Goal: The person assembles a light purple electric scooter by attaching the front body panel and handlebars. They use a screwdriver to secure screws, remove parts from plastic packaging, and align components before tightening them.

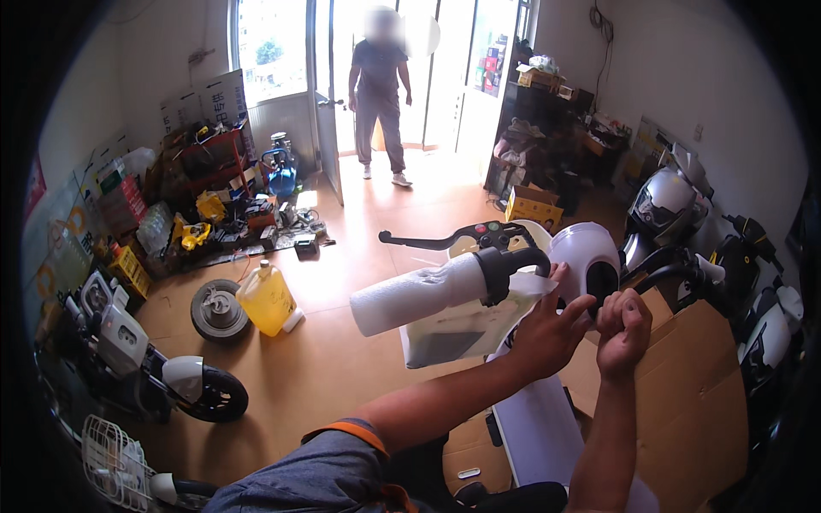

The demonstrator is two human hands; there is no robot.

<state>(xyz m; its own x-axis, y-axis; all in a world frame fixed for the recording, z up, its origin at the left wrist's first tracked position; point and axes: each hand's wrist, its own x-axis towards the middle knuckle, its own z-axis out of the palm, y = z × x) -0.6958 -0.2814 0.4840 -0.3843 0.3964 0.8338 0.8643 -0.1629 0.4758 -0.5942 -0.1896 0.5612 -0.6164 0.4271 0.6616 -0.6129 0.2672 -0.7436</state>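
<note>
1. Left hand (547, 329): fingers spread, palm laid against the middle of the scooter handlebar (513, 256), fingertips reaching toward the white headlight housing (586, 256).
2. Right hand (624, 325): curled into a tight fist just right of the left one, beside the housing. What it grips inside the fist cannot be told.
3. The two hands sit close together, nearly touching, both at the centre of the bar.
4. Handlebar: one left grip wrapped in a white foam sleeve (415, 295), pointing left and slightly down. One black brake lever (428, 241) runs above it. One switch cluster with coloured buttons sits at the lever's root.
5. One clear plastic bag (466, 329) hangs under the bar, a dark sheet inside it.
6. Brown cardboard (693, 376) wraps the scooter body on the right; a white panel (534, 427) lies below the hands.
7. Floor, left: one yellow jug (265, 299) with a white cap, one loose wheel (218, 312) lying flat just beside it.
8. One small scooter (145, 350) parked at far left; one white wire basket (111, 462) at the lower left edge.
9. One blue canister (280, 175) near the door, amid cluttered tools and crates.
10. One grey helmet (663, 205) at right, above more dark scooters.
11. One other person (380, 94) stands in the bright doorway, well apart.
</note>
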